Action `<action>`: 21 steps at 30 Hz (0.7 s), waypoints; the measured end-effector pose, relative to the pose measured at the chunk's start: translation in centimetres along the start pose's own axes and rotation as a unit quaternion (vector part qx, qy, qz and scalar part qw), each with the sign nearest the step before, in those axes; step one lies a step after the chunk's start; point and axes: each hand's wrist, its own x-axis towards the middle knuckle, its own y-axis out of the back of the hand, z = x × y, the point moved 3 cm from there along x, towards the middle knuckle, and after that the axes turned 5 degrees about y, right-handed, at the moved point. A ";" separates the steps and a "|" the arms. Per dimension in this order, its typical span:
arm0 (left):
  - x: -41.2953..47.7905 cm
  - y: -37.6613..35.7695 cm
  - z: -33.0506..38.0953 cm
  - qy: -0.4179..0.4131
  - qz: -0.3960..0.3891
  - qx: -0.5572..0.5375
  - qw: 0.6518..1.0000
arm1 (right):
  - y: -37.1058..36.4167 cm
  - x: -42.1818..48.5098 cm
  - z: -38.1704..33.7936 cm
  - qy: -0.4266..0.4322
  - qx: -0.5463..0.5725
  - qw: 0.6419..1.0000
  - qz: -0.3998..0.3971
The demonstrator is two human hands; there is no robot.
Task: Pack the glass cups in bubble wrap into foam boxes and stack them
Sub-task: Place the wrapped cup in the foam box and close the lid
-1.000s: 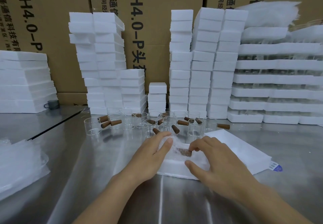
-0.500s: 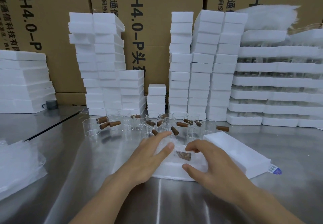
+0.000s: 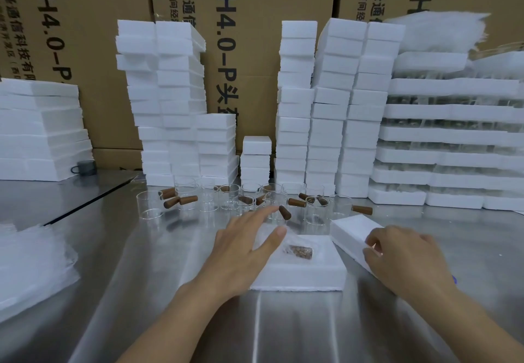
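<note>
Foam lid (image 3: 353, 239) now under right hand (image 3: 408, 260).

- The steel tabletop (image 3: 141, 277) is bare and shiny at the near edge.
- An open foam box (image 3: 300, 274) sits near centre, its lid (image 3: 348, 232) just right.
- Glass cups (image 3: 226, 201) stand in a row beyond.
- Foam box stacks (image 3: 170, 101) line the far side.
- Bubble wrap sheets (image 3: 31, 263) lie near left.
- A small grey mug (image 3: 85, 167) stands far left.

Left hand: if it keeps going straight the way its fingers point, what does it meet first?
The left hand points forward and slightly right, over the foam box. First in line looks like the nearest glass cup with the brown handle, just past the fingertips. Depth is unclear, so it may pass above the rim.
</note>
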 end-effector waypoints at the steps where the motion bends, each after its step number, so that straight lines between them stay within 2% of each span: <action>1: 0.0 0.2 0.3 -0.002 0.019 -0.003 1.000 | 0.2 0.2 0.1 0.006 0.007 0.999 0.035; 3: 0.0 0.6 0.9 -0.003 0.057 -0.023 0.998 | 1.4 0.3 -0.3 0.042 0.133 0.978 0.157; 4: 0.0 0.9 1.2 -0.005 0.074 -0.040 0.996 | 2.1 0.1 -0.6 0.060 0.258 0.941 0.209; 5: -0.1 1.0 1.4 -0.007 0.084 -0.063 0.994 | 2.8 0.1 -0.9 0.056 0.409 0.882 0.226; 7: -0.3 1.3 2.3 -0.016 0.084 -0.124 0.989 | 3.6 -0.1 -2.4 0.031 0.670 0.726 0.153; 8: -0.5 1.4 2.7 -0.022 0.077 -0.156 0.985 | 3.5 -0.2 -3.3 0.024 0.738 0.667 0.102; 10: -0.8 1.3 3.7 -0.037 0.068 -0.199 0.977 | 3.0 -0.7 -4.9 0.023 0.795 0.605 0.013; 12: -0.8 1.3 4.2 -0.048 0.077 -0.229 0.969 | 2.3 -1.4 -6.1 0.020 0.818 0.573 -0.039; 14: -0.6 1.5 4.2 -0.048 0.094 -0.265 0.958 | 1.7 -1.9 -6.6 0.010 0.823 0.564 -0.063; 21: 0.2 2.7 3.1 -0.011 0.097 -0.333 0.938 | 1.3 -2.2 -6.8 -0.026 0.800 0.590 -0.104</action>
